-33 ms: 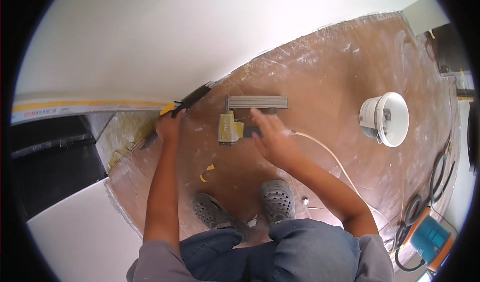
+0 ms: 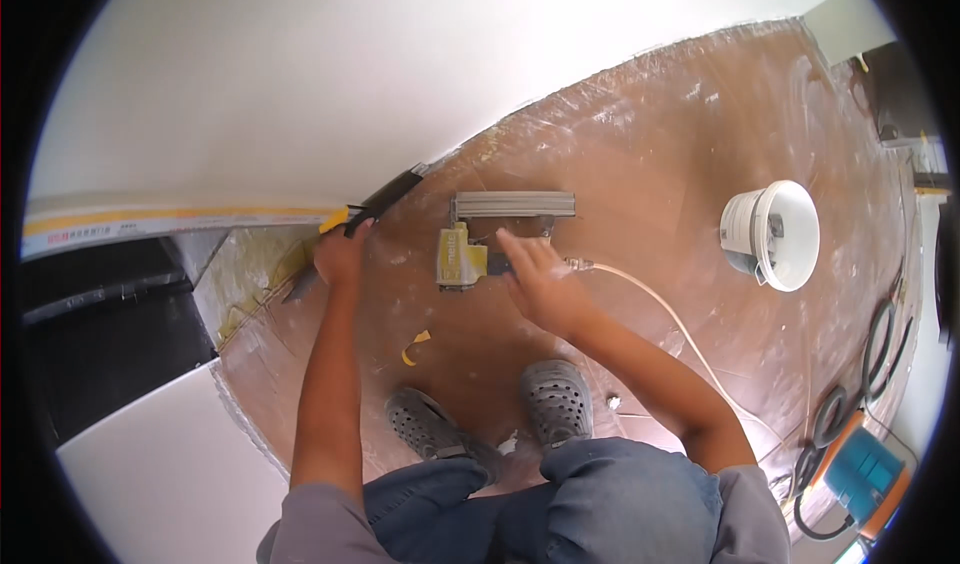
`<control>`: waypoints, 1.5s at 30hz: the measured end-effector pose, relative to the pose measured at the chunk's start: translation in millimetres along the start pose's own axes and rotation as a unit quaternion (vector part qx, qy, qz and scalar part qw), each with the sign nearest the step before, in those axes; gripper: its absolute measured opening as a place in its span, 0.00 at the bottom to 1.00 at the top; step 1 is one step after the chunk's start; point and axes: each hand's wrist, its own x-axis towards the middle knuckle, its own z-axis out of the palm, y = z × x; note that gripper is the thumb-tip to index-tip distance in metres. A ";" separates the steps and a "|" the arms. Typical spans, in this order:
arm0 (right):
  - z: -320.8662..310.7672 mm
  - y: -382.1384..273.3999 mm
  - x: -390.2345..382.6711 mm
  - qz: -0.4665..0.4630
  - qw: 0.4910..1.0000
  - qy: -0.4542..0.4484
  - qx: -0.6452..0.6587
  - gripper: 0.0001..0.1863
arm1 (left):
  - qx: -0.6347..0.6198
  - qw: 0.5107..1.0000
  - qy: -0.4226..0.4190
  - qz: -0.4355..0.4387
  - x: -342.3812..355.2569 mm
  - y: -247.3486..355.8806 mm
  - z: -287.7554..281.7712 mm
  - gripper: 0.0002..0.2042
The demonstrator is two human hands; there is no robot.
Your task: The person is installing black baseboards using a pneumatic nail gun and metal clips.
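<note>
My left hand (image 2: 340, 256) is closed at the near end of a black strip (image 2: 388, 202) that lies along the foot of the white wall. A yellow piece of tape (image 2: 340, 218) sits beside its fingertips. Over the dark handle of a yellow-green nail gun (image 2: 460, 257) reaches my right hand (image 2: 548, 286), fingers stretched out and thumb apart, and no firm grip shows. The nail gun lies on the floor with its long grey magazine (image 2: 515, 204) on the wall side. A pale air hose (image 2: 660, 309) runs from its handle toward the right.
A white bucket (image 2: 742, 222) lies tilted on the brown, dusty floor (image 2: 640, 154) at right. Black hose coils (image 2: 828, 419) and a teal-and-orange machine (image 2: 865, 476) stand at lower right. A curled yellow scrap (image 2: 415, 347) lies before my grey clogs (image 2: 556, 400). A dark recess (image 2: 110, 314) opens at left.
My right hand has moved slightly left and closer to the nail gun's handle, its fingers less blurred. My left hand stays at the black strip.
</note>
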 end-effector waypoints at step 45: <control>8.1 71.6 29.5 -0.060 0.966 -0.126 -0.218 0.43 | -0.017 0.988 0.141 -0.057 -5.6 2.7 8.6 0.37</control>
